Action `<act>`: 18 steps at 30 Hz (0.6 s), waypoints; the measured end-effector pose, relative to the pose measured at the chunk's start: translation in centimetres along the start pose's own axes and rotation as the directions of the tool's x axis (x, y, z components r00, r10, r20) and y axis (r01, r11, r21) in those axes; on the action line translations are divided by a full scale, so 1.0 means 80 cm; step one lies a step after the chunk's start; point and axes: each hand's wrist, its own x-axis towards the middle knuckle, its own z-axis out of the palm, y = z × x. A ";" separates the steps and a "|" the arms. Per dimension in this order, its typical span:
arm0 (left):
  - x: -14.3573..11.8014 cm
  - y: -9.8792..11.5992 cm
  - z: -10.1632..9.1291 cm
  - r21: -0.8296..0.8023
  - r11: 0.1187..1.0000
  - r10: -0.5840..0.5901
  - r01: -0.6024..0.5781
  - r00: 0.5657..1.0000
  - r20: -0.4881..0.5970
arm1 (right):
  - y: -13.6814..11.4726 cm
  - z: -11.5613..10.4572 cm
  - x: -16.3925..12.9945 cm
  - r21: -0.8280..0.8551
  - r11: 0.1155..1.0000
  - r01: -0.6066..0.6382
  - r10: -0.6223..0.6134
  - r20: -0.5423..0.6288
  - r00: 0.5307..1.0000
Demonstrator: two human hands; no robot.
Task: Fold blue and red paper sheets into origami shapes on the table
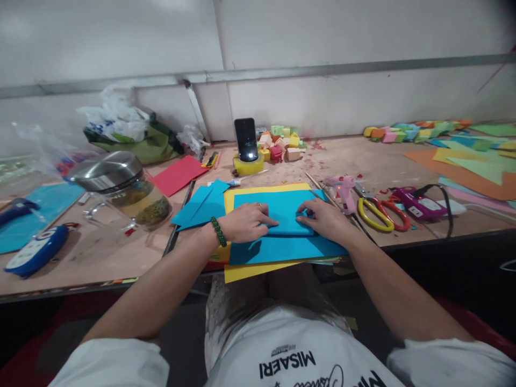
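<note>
A blue sheet of paper [282, 248] lies in front of me, its near part folded over so that a straight crease runs across it. My left hand [246, 221], with a green bead bracelet [218, 232] at the wrist, rests on the folded part with its index finger stretched out. On the right side of the same paper, my right hand [327, 217] touches down with bent fingers, thumb and index fingertip slightly apart. Yellow paper [245, 273] sticks out underneath. Cut blue pieces [203, 204] lie beside my left wrist.
To the right are a pink glue gun [343, 193], scissors [379, 212] and a purple device [419, 203]. At left stand a glass jug [139, 201] and a blue-and-white handheld tool [38, 250]. A phone [246, 140] stands behind, near small paper blocks [282, 144].
</note>
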 end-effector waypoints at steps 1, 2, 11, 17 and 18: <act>0.000 0.004 -0.002 0.012 1.000 -0.007 0.007 1.000 0.013 | -0.001 -0.004 0.000 -0.043 0.998 0.041 -0.040 0.012 0.999; 0.001 0.007 -0.003 0.017 1.000 -0.015 0.014 1.000 0.026 | -0.003 -0.008 -0.001 -0.084 0.992 0.096 -0.095 0.022 0.995; -0.002 0.016 -0.017 0.011 0.995 -0.096 0.095 0.988 0.118 | -0.038 -0.014 -0.016 -0.097 0.804 0.586 -0.578 0.099 0.810; -0.005 0.022 -0.022 0.034 0.989 -0.151 0.147 0.975 0.161 | -0.058 -0.016 -0.022 -0.034 0.795 0.605 -0.590 0.188 0.785; -0.005 0.021 -0.022 0.036 0.989 -0.145 0.141 0.976 0.162 | -0.059 -0.016 -0.023 -0.031 0.803 0.595 -0.579 0.196 0.791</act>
